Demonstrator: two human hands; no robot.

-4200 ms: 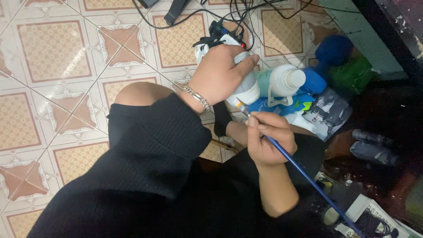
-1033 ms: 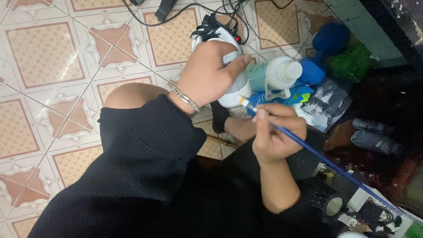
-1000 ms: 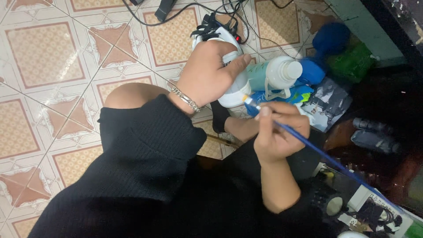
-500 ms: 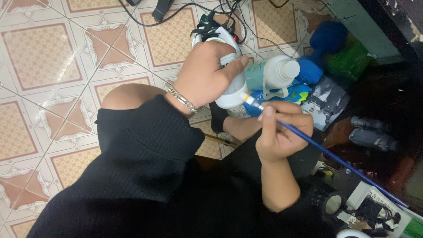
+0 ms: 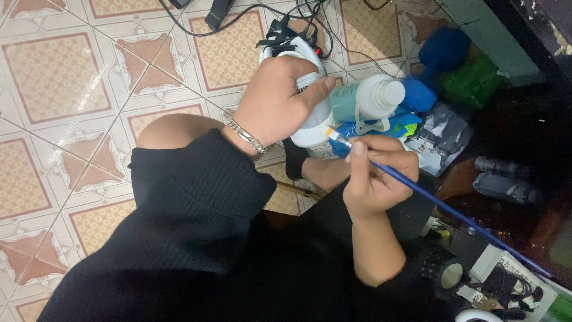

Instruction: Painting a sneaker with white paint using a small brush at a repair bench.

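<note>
Right fingers [image 5: 381,156] pinching blue brush [image 5: 453,211]; teal bottle [image 5: 363,101] just beyond.

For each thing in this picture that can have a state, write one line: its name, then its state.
left hand: closed around the white object
white object: held, tilted
right hand: pinching the paintbrush
paintbrush: held slanting, tip at the white object
teal bottle: lying on its side, white cap on
bracelet: worn on left wrist

Single head-worn camera, looking steeply down from above the person's own lap, close on both hands over the patterned floor tiles [image 5: 56,77], right edge dim, probably under furniture, no second view
</note>
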